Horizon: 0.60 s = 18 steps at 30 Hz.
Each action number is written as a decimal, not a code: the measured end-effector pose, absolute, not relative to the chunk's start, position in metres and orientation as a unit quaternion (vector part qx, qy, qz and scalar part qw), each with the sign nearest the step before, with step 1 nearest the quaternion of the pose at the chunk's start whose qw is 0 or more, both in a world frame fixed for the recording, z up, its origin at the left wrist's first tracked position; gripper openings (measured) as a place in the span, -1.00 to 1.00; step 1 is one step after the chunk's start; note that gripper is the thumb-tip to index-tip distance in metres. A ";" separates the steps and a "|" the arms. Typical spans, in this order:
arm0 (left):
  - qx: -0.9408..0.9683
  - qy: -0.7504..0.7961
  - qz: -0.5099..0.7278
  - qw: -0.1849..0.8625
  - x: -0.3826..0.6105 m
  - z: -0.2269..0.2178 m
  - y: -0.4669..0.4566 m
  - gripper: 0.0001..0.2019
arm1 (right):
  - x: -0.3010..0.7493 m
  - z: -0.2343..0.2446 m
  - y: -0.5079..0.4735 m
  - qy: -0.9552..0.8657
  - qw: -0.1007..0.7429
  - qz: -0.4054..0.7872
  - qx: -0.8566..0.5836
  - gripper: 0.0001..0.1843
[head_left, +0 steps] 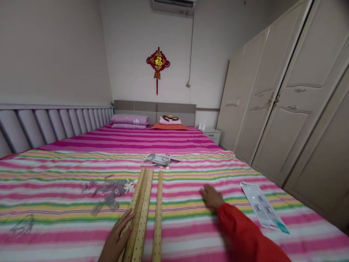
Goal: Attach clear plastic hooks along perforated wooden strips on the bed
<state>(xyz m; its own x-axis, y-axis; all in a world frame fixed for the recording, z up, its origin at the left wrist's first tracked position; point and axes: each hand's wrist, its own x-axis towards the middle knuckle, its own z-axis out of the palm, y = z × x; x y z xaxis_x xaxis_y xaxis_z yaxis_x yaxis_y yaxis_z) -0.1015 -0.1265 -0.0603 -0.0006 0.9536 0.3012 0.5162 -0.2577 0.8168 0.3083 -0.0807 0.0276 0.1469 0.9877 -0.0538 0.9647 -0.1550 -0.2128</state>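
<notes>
Three long pale wooden strips with rows of holes point(143, 211) lie lengthwise on a striped bedspread point(60, 171). My left hand point(117, 238) rests on the left edge of the leftmost strip, fingers stretched along it. My right hand point(212, 196), in a red sleeve, lies flat on the bedspread to the right of the strips, holding nothing. A clear plastic packet point(159, 159) lies just beyond the strips' far ends. A heap of clear plastic hangers or clips point(109, 189) lies left of the strips.
A long white blister pack point(263, 207) lies at the right near the bed's edge. Pillows point(131, 120) sit by the headboard. Cream wardrobe doors point(286, 98) line the right side. A padded panel point(54, 123) runs along the left wall.
</notes>
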 end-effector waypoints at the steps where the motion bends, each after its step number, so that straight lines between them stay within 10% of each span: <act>1: 0.664 0.554 0.437 0.248 -0.101 -0.059 -0.126 -0.59 | 0.286 0.026 -0.092 -0.669 0.073 0.088 -0.734 -0.52; 6: 0.674 0.549 0.430 0.245 -0.101 -0.052 -0.125 -0.58 | 0.203 -0.003 -0.146 -0.769 0.155 0.121 -0.608 -0.41; 18: 0.661 0.540 0.455 0.255 -0.096 -0.050 -0.126 -0.59 | 0.341 -0.010 -0.195 -0.563 0.174 0.017 -0.808 -0.56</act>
